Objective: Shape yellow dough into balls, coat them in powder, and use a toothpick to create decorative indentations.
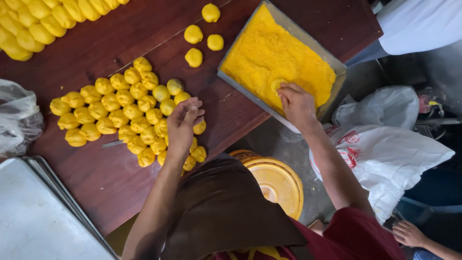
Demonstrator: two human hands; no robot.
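Dark red wooden counter (96, 178), seen from above, with a concrete floor to its right. Nearest: brown apron (221, 207) on the person's lap, and a yellow bucket lid (276, 180) on the floor just off the counter's near edge. Stacked metal trays (38, 216) sit at the near left corner; a clear plastic bag (17, 118) lies at the left edge. White plastic bags (390, 154) lie on the floor to the right.

Left hand (183, 127) hovers over the near edge, fingers loosely curled and partly open; whether the grip holds anything, cannot tell. It is touching or just above the right end of a cluster of yellow dough balls (115, 113) laid in rough rows mid-counter.

Right hand (297, 103) reaches into a metal pan (332, 62) that overhangs the right edge, fingers pressed down into the yellow crumbs (269, 53) and closed around a round yellow lump (278, 85).

Farther: four loose balls (194, 45) beside the pan; another packed row of balls (43, 21) at the far left corner. Someone else's hand (409, 233) shows at the bottom right.
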